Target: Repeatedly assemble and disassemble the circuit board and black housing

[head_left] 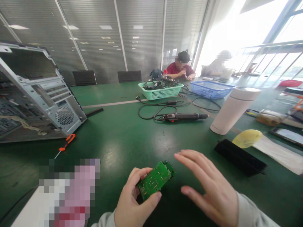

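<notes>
A small green circuit board [155, 180] is gripped in my left hand [137, 197], thumb on its near edge and fingers round the far left side. Its solder side with small pale dots faces up. Something dark juts out at the board's far right end; what it is I cannot make out. Just to the right hovers my right hand [208, 186], thumb and fingers spread apart, touching nothing. Beyond the hands lies a black electric screwdriver [184, 117] with its cord on the green table [123, 135].
An open computer case [66, 115] stands at left, with an orange-handled screwdriver [67, 142] before it. A green basket [161, 93] of cables and a blue basket [210, 91] are farther back. A white tumbler [229, 110] and black pouch [239, 156] stand right. Two people sit across.
</notes>
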`<action>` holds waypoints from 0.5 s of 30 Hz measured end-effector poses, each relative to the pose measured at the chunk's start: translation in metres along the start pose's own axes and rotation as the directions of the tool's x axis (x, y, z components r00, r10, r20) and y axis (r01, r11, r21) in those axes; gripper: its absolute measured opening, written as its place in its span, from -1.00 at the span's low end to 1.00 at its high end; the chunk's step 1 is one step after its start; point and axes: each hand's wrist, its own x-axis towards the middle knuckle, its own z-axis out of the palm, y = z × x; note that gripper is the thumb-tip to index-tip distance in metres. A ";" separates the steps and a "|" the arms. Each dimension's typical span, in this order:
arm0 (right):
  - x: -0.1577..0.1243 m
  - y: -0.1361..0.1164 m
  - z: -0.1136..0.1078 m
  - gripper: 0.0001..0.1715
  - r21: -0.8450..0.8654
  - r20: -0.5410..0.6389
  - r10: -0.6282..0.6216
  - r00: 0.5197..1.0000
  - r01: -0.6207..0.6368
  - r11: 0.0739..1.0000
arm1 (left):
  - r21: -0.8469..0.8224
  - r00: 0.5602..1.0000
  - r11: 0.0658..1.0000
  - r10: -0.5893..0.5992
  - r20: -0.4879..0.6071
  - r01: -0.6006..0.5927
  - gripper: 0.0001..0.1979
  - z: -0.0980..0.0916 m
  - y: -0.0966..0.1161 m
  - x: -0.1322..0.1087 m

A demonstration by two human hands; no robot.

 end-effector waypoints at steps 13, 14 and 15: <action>-0.004 -0.024 0.020 -0.41 0.071 -0.048 -0.180 0.982 0.184 0.980 | 0.229 0.963 0.946 0.184 0.197 -0.228 -0.50 0.004 0.003 -0.005; -0.002 -0.025 0.016 -0.42 0.071 -0.017 -0.181 0.983 0.182 0.981 | 0.226 0.962 0.948 0.182 0.202 -0.226 -0.50 0.005 0.004 -0.006; 0.000 -0.026 0.013 -0.43 0.073 0.002 -0.184 0.983 0.183 0.980 | 0.223 0.963 0.950 0.175 0.206 -0.220 -0.51 0.005 0.004 -0.006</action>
